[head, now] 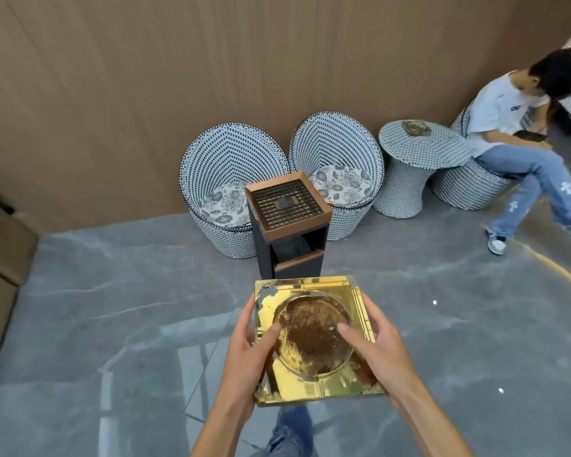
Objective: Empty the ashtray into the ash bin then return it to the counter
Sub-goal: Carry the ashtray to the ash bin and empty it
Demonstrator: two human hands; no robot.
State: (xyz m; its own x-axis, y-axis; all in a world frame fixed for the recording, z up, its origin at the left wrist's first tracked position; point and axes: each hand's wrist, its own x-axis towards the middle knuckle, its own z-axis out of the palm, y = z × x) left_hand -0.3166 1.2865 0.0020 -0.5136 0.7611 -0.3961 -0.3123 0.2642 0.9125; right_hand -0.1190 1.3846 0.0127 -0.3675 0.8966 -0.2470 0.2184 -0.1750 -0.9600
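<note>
The left hand [244, 351] grips the left edge of the square gold ashtray [314, 338], thumb pressed on the top face just beside the round bowl, the other fingers wrapped under and out of sight. The ashtray sits level between the two hands, held in the air above the grey marble floor [112, 308]; its bowl is coated with brown ash residue lying between the two thumbs. The right hand [383, 351] mirrors the left, thumb laid over the right rim toward the bowl, fingers curled beneath the edge.

The step in hand looks like the carry to the ash bin [289, 225], which stands beyond the fingertips, straight ahead. To do it well, I would keep the tray flat until its far edge is over the bin's grille top [285, 204], then tip it away from the thumbs so the ash drops inside the raised copper rim rather than onto the floor.

Floor to the left of the left hand is open. Behind the bin, two woven chairs [231, 189] crowd close, so the approach should be from this side. Well right of the right hand, a woven side table [419, 159] and a seated person [521, 140] stay clear of the path.
</note>
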